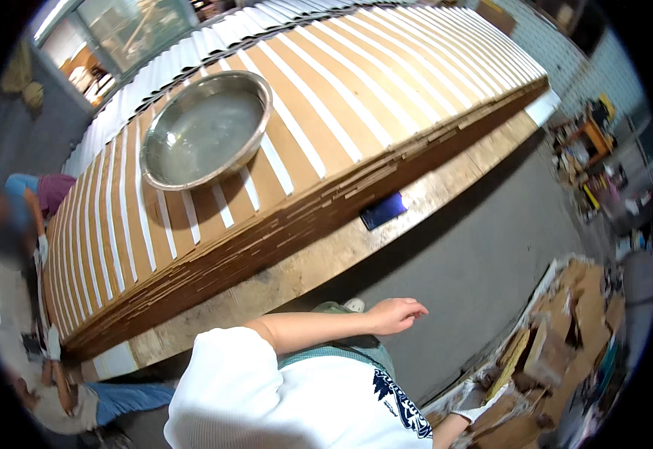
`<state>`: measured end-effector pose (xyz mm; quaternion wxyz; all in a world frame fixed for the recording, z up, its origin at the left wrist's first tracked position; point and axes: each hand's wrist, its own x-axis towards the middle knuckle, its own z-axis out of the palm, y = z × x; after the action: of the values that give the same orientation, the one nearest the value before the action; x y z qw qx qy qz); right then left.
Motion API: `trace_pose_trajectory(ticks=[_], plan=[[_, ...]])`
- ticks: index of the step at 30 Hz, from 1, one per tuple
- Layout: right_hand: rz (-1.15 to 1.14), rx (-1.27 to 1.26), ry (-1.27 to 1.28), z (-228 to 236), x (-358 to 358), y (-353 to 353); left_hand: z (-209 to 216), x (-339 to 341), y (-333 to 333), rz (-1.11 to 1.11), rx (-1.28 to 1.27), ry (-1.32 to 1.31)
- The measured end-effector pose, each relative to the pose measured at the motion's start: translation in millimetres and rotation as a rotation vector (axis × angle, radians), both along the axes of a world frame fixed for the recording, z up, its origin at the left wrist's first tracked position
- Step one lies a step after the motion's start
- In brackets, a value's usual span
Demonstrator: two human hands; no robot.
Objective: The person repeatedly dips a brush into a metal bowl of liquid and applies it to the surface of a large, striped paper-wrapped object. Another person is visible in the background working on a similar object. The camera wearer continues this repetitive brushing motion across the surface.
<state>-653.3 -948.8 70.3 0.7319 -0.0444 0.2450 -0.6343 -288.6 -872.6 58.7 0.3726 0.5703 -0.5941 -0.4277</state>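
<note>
Head view | your left hand [397, 316], loosely opened, is holding nothing visible at five o'clock | your gloved right hand [479, 405] is touching a yellow strip [513, 361] at four o'clock; opening and grip: can't tell

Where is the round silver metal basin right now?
Head view, upper left: the basin sits atop the stack of flat brown sheets with white stripes, up and left of the dark rectangular device.

Left hand [396, 316] empty, loosely extended.
</note>
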Motion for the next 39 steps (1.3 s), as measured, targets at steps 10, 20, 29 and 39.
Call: trace_pose_trajectory(ticks=[10,20,29,39], plan=[[0.840,-0.135,-0.262,-21,151,-280,-4,88,-53,0.747,0.084,0.074],[1.404,-0.005,-0.219,31,392,-403,1,84,-69,1.441,0.051,0.112],[1.694,-0.058,-0.123,71,554,-348,34,106,-16,1.864,-0.035,0.193],[1.846,-0.241,-0.187,82,700,-272,47,225,82,2.221,-0.437,0.143]])
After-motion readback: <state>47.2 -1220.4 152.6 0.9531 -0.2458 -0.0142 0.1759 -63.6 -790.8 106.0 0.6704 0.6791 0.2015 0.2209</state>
